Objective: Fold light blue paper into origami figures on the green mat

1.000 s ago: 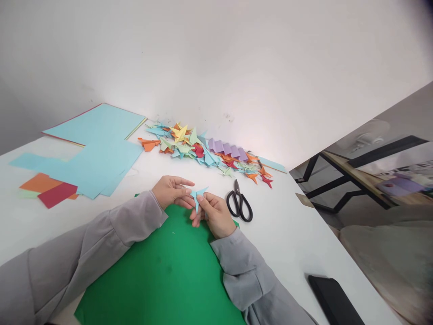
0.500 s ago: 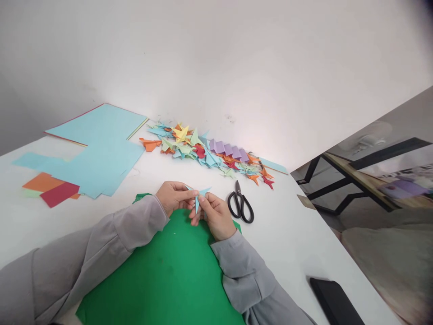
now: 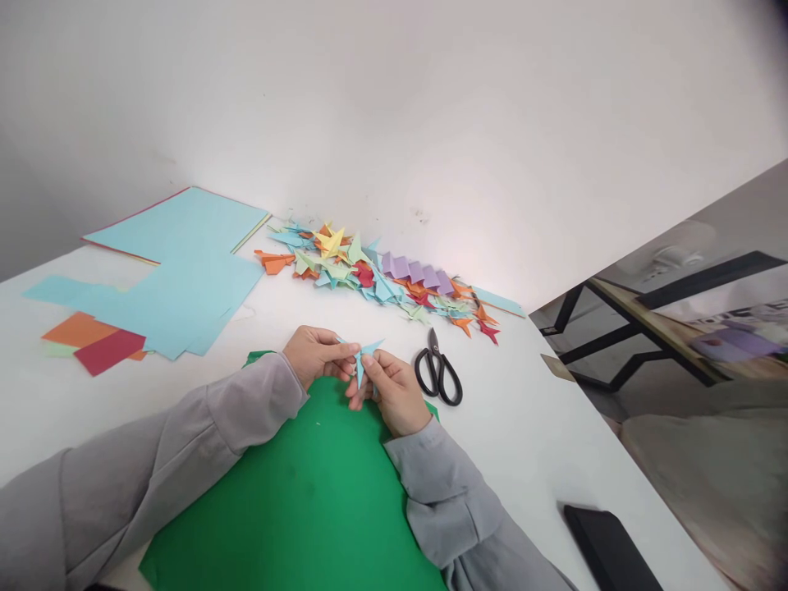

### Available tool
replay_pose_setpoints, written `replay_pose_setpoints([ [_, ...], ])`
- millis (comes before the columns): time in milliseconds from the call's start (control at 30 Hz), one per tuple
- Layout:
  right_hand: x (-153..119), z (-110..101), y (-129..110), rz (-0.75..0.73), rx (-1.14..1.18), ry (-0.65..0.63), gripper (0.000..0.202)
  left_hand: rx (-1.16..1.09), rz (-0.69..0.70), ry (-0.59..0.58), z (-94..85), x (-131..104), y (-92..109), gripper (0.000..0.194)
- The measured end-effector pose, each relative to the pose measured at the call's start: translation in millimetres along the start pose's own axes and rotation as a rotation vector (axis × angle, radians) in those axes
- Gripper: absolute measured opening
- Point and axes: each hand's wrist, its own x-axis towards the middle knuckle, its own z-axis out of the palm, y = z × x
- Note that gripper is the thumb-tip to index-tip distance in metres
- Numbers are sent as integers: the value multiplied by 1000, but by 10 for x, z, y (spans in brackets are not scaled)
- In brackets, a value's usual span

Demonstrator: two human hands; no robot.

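A small light-blue folded paper piece [image 3: 361, 369] with pointed tips is pinched between both hands, above a green sheet [image 3: 301, 501]. My left hand [image 3: 317, 355] grips its left side between thumb and fingers. My right hand [image 3: 394, 390] holds the right side, thumb on top; the fingers hide part of the folds. Just right of my right hand lie black-handled scissors [image 3: 438, 369], blades pointing away from me. Beyond the hands stretches a pile of folded paper shapes [image 3: 385, 287] in blue, orange, green, yellow, red and purple.
Light-blue paper sheets [image 3: 178, 304] lie at the left, with a larger stack [image 3: 178, 222] behind them. Orange and red paper pieces [image 3: 111, 353] sit nearer. A black flat object [image 3: 609, 546] rests at the lower right. The white wall [image 3: 394, 123] bounds the table's back.
Both hands keep the same hold on the blue folded paper. The left hand has shifted up very slightly; the things on the table have stayed put.
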Motion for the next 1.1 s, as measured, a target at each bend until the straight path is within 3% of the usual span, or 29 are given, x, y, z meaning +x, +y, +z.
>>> replay_pose_setpoints([
  [800, 2, -23, 10, -8, 23, 37, 34, -50, -22, 11, -12, 10, 40, 39],
  [1100, -3, -5, -13, -10, 7, 32, 35, 111, 166, 53, -30, 10, -22, 30],
])
